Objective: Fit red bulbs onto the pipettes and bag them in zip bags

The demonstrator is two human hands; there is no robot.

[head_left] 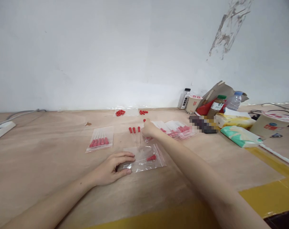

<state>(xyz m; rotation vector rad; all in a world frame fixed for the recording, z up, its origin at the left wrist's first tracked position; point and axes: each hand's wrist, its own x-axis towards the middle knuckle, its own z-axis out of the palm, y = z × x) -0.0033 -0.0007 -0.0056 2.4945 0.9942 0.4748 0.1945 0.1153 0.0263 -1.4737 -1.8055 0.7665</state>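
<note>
My left hand (113,167) lies on the table, fingers and thumb stretched apart, touching the left end of a clear zip bag (141,167). Inside this bag is a dropper with a red rubber bulb (151,157); its thin tube points left. Further back, my right hand (149,128) is closed around a dropper, whose red bulb (144,120) peeks out past the fingers. Its tube is hidden. Just left of that hand, three loose droppers (134,130) lie side by side, bulbs away from me.
A filled bag of droppers (100,139) lies left; several more bags (175,129) overlap at right. Red bulbs (120,113) sit on plastic by the wall. Bottles (216,106), a paper cup (194,104), tissue packs (241,136) and a bucket (265,125) crowd the right. A power strip (3,130) is far left.
</note>
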